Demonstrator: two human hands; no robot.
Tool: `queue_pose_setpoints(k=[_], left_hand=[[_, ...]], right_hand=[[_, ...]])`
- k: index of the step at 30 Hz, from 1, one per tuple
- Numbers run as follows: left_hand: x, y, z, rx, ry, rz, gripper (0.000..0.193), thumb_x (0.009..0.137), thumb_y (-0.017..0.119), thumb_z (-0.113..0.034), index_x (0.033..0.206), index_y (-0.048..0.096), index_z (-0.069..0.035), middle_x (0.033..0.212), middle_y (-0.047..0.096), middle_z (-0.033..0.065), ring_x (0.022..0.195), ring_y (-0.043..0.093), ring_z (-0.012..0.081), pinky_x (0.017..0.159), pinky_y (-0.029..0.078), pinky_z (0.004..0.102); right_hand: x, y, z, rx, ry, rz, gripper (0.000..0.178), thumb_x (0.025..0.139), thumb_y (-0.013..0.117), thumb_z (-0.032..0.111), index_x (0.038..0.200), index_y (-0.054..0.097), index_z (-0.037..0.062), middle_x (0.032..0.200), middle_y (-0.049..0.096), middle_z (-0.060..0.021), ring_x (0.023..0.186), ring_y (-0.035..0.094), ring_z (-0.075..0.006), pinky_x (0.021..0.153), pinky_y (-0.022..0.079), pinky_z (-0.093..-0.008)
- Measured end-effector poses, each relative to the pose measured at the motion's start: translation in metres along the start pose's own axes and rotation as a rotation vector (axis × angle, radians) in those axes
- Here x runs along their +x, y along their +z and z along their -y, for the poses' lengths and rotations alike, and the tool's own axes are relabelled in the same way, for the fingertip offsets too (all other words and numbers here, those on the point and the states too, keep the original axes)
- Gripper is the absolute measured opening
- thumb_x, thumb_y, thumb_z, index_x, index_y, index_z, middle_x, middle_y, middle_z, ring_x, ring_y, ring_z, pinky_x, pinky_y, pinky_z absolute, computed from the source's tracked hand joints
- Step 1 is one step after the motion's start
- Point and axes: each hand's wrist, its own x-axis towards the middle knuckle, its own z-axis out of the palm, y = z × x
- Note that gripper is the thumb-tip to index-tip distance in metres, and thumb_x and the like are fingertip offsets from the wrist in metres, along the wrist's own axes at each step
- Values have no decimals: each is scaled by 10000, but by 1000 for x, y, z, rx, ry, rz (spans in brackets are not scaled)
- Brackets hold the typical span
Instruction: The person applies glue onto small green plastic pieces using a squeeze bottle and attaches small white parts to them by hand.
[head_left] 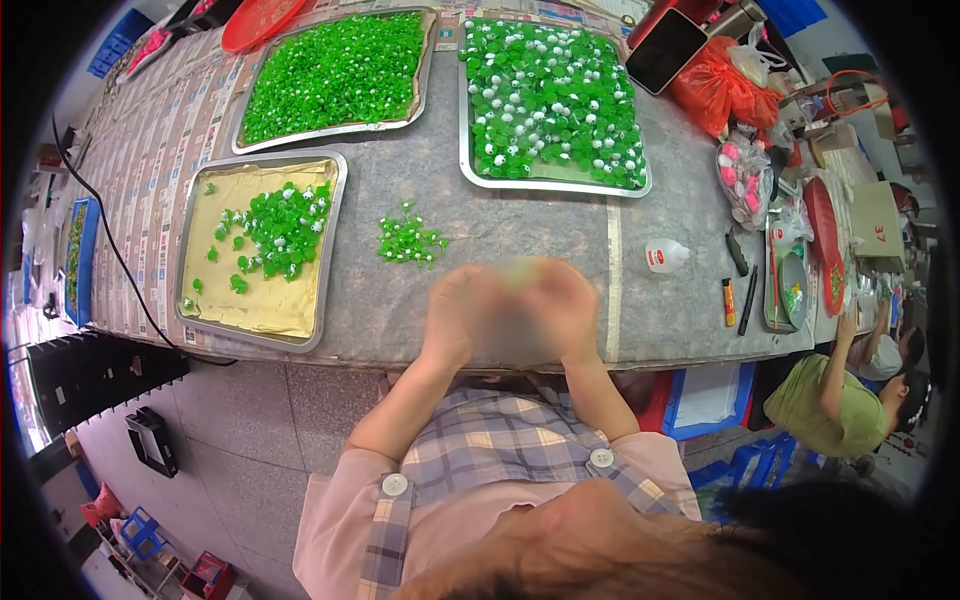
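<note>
My left hand [458, 312] and my right hand [570, 308] meet above the near edge of the table, fingers curled in toward each other. A blur covers the space between them; a faint greenish patch shows at the fingertips, but what they hold cannot be made out. Just beyond my left hand lies a loose pile of small green pieces with white tips [410, 240]. To its left, a metal tray [215, 300] lined with yellow paper carries green clover-like pieces with white beads [290, 225], bunched mostly toward its right side.
Farther back stand a tray [430, 75] full of green pieces and another tray [556, 186] of green-and-white ones. Rightward are a white squeeze bottle [667, 255], an orange tube [729, 302], a black pen-like stick [747, 300], a dark-screened device [668, 50] and a red bag [710, 90]. Other people sit far right.
</note>
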Motion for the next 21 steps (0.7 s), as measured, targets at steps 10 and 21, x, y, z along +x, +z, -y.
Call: queue_pose_setpoints(k=[10,21], left_hand=[[-2,-6,0,538,365,23,116,673,583,-58,785,582,-28,739,569,63,655,534,129,575,411,216],[-1,0,-19,824,298,129,87,723,529,22,810,542,20,790,527,55,700,516,90,621,428,185]], right_hand=[[-1,-5,11,190,159,75,143,650,614,6,784,566,-5,741,551,-49,691,496,-100,619,390,-208],[-2,-10,19,348,339,115,173,690,568,-23,861,561,1,795,555,-44,749,513,-99,669,408,-205]])
